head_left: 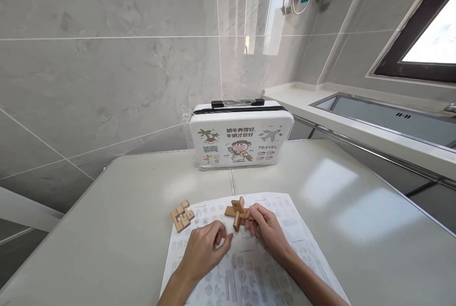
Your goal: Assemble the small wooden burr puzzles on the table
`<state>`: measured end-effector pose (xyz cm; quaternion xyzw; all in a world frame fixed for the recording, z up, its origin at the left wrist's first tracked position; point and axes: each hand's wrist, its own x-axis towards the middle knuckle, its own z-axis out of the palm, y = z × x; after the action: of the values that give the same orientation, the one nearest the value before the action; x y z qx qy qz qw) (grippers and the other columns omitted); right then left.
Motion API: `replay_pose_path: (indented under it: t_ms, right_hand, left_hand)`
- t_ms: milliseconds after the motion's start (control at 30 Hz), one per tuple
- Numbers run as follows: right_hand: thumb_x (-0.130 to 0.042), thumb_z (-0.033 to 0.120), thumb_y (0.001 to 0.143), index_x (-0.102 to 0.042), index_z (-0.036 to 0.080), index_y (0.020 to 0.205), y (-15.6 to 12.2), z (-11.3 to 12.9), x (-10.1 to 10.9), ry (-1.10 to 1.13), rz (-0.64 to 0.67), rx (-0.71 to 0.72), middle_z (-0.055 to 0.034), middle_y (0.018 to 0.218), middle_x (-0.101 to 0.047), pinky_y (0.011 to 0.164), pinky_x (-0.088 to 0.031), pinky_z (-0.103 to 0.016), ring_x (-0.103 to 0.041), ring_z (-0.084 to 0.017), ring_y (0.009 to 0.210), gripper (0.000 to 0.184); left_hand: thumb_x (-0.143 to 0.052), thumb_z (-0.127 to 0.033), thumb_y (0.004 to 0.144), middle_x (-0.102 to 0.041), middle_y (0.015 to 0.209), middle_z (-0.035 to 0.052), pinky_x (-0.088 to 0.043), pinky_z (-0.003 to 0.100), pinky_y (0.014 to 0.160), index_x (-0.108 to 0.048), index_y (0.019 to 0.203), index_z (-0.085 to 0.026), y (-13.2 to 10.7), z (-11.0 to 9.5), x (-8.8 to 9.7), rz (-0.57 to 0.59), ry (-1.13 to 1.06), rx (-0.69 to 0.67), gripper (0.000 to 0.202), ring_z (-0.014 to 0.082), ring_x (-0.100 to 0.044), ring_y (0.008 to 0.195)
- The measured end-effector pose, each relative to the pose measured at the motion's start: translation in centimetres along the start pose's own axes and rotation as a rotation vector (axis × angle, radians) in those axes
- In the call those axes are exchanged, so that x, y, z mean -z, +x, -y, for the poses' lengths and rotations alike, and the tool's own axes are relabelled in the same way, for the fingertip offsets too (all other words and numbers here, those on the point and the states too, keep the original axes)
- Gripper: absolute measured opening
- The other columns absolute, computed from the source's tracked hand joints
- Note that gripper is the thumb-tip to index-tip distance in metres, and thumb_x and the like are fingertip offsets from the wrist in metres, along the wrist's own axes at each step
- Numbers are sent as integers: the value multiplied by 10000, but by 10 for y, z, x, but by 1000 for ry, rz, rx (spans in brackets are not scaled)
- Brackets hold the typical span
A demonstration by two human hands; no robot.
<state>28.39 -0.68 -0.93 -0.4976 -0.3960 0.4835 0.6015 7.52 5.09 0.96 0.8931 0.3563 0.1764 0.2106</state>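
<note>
A wooden interlocking puzzle [237,213] of crossed brown bars stands on the printed paper sheet [245,252]. My right hand [267,227] pinches the right end of its bars between thumb and fingers. Just left and in front of it, my left hand [207,245] rests on the paper, fingers loosely curled and thumb apart from them, with nothing visible in it. Its thumb tip is close to the puzzle without touching it. Beyond the left hand, several notched light wooden pieces [182,215] lie together at the sheet's upper left corner.
A white carry case [242,142] with a cartoon cow and a black handle stands upright at the back of the pale table [117,230]. Grey tiled wall rises behind it. To the right runs a counter with a sink [388,116], below a dark-framed window [423,35].
</note>
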Motion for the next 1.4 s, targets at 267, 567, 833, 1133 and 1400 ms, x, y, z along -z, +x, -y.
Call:
replay_pose_path:
  t_ms: [267,567,833,1133,1400]
  right_hand:
    - [-519,635,1027,-491,228,725,-7,5,-2,-62,108,0,43,580,-512,576,-370,-276,-432,-133,544,508]
    - [-521,634,1026,-542,219,923,-12,13,-8,-57,270,-16,55,635,-536,558,-375,-257,-457,-119,543,428]
    - [-569,661,989,-565,211,1110,-10,-4,-8,-74,196,-44,67,643,-551,482,-362,-237,-452,-102,486,466]
    - [-622,648,962,-586,206,1108,-13,-7,-8,-12,193,-59,67,629,-589,447,-374,-218,-472,-94,456,467]
    - [-648,682,925,-597,213,1100,-12,-5,-11,27,207,-60,49,656,-618,445,-415,-235,-527,-112,453,503]
  left_hand:
    - [-908,-599,676,-543,1472,170,-544,495,1024,-414,1475,-267,-1,3,-2,-102,-243,40,997,363,-601,1289]
    - [-899,-467,738,-559,1520,148,-510,542,1096,-396,1557,-316,-4,2,-3,16,-365,95,973,382,-582,1348]
    - [-897,-404,729,-596,1448,125,-549,510,1043,-424,1502,-303,0,-2,-7,-65,-263,89,912,349,-623,1267]
    - [-877,-415,744,-618,1388,107,-558,461,1019,-413,1474,-295,-4,-3,-7,-95,-196,18,873,314,-643,1221]
    - [-888,-454,688,-673,1252,97,-597,424,917,-494,1404,-253,-3,-10,-6,-160,-239,60,841,286,-682,1064]
